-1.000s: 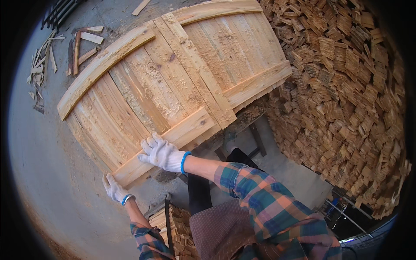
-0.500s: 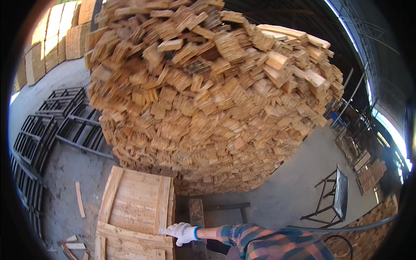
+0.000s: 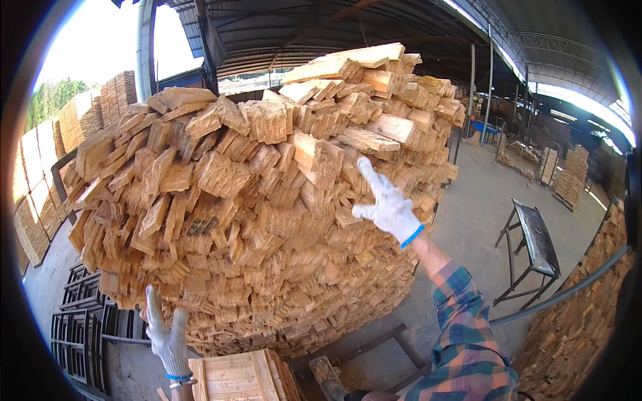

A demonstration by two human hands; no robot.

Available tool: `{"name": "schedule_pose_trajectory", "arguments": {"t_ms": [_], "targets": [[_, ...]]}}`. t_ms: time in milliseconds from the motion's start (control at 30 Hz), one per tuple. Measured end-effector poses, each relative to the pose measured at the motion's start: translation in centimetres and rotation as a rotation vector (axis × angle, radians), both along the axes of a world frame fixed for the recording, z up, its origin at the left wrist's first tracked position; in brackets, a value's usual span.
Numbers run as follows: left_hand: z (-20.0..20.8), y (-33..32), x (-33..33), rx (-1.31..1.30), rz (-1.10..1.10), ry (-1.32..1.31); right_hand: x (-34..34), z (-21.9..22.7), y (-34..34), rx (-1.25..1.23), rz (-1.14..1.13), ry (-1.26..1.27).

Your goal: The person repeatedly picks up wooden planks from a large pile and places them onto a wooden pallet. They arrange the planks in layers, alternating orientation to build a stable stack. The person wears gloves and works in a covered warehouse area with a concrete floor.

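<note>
"How is the right hand (image 3: 389, 206)?"

"White-gloved and released, fingers spread; it is raised right of centre in the frame, before the pile of wood pieces (image 3: 267, 250); whether it touches the pile, I cannot tell."

"And the left hand (image 3: 168, 339)?"

"Lower left, gloved too, pointing upward, fingers parted and unclenched; the slatted wooden panel (image 3: 231, 379) shows just beside its wrist, at the bottom edge; the pile fills the middle."

No text, label, number or sign can be read here
</note>
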State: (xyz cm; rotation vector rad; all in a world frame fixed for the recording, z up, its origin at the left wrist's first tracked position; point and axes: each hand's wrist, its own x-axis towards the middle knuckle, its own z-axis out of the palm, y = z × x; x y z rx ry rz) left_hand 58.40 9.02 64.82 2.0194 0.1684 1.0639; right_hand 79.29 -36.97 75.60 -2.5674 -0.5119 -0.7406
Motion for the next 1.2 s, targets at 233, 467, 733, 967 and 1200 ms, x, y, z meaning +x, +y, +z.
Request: {"name": "schedule_pose_trajectory", "arguments": {"t_ms": [233, 467, 733, 967, 1200], "targets": [[13.5, -9.3, 18.0, 0.451, -0.065, -0.099, 11.2, 13.2, -1.7, 0.167, -0.284, -0.076], [18.3, -13.9, 26.4, 0.885, 0.216, -0.041, 14.7, 15.3, 3.0, -0.124, -0.304, -0.042], [25.4, -15.6, 32.1, 1.317, 0.448, 0.181, 15.8, 16.8, 13.6, -0.374, -0.091, 0.243], [26.8, -15.1, 35.4, 1.187, 0.258, 0.401, 16.9, 16.9, 15.9, -0.191, -0.098, 0.295], [29.6, -16.3, 34.4, 0.819, 0.258, 0.383, 19.3, 19.4, 15.8, 0.059, -0.018, 0.143]]}}
